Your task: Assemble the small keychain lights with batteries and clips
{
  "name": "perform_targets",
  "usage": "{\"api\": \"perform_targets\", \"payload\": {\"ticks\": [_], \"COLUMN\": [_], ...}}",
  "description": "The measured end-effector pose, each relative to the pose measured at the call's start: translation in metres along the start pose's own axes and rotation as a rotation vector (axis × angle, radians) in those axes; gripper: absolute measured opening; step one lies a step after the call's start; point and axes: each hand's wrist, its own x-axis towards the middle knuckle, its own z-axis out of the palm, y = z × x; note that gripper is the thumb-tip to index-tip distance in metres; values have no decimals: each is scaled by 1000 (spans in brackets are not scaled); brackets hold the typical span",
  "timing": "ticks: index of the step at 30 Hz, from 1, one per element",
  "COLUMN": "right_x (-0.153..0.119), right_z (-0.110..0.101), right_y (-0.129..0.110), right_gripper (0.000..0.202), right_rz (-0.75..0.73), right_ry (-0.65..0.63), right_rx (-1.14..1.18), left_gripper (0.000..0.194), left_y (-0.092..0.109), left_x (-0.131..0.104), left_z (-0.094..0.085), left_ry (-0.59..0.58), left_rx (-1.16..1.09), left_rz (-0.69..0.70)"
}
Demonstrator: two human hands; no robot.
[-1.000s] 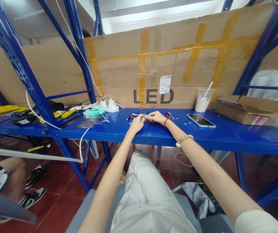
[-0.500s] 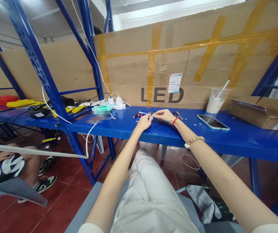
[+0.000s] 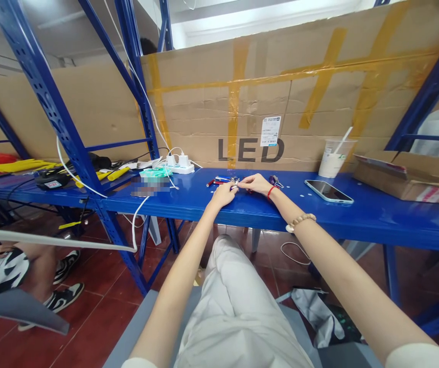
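On blue shelf (image 3: 242, 209), mid: both hands pinch one small metal piece (image 3: 235, 186).
L hand (image 3: 222, 194) & R hand (image 3: 256, 183) fingertips together on it, by pens (image 3: 215, 181). Mid-fiddle; next needs steady fine grip.

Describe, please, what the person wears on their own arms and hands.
Both forearms are bare, with short pale sleeves just showing at the frame's bottom. The right hand has a red string band at its wrist and a bracelet of pale round beads farther up. The left hand wears nothing visible.
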Motion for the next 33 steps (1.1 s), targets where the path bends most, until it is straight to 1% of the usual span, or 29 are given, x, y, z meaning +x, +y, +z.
{"api": "perform_targets", "payload": {"ticks": [4,7,9,13,21,27,33], "right_x": [-1,-2,-3,-3,-2,-2,-1], "right_z": [1,1,1,1,4,1,0], "right_y": [0,-3,-5,-7,-5,-2,0], "right_gripper": [56,54,53,49,54,56,57], "right_rz": [-27,-41,-43,-61,-65,-33,13], "right_ry": [4,10,17,42,41,13,-26], "right_rx": [-18,-47,-70,-91,-56,-30,22], "left_gripper": [16,14,13,2,3,13,11], "left_y": [-2,-3,-4,-5,-6,-4,-3], "left_x": [1,2,3,4,4,4,3], "left_z": [-1,-1,-1,1,3,4,5], "left_ry": [-13,-2,19,58,59,48,46], "left_rx": [-19,-36,-42,-51,-55,-85,-115], "left_rz": [55,92,98,91,87,109,111]}}
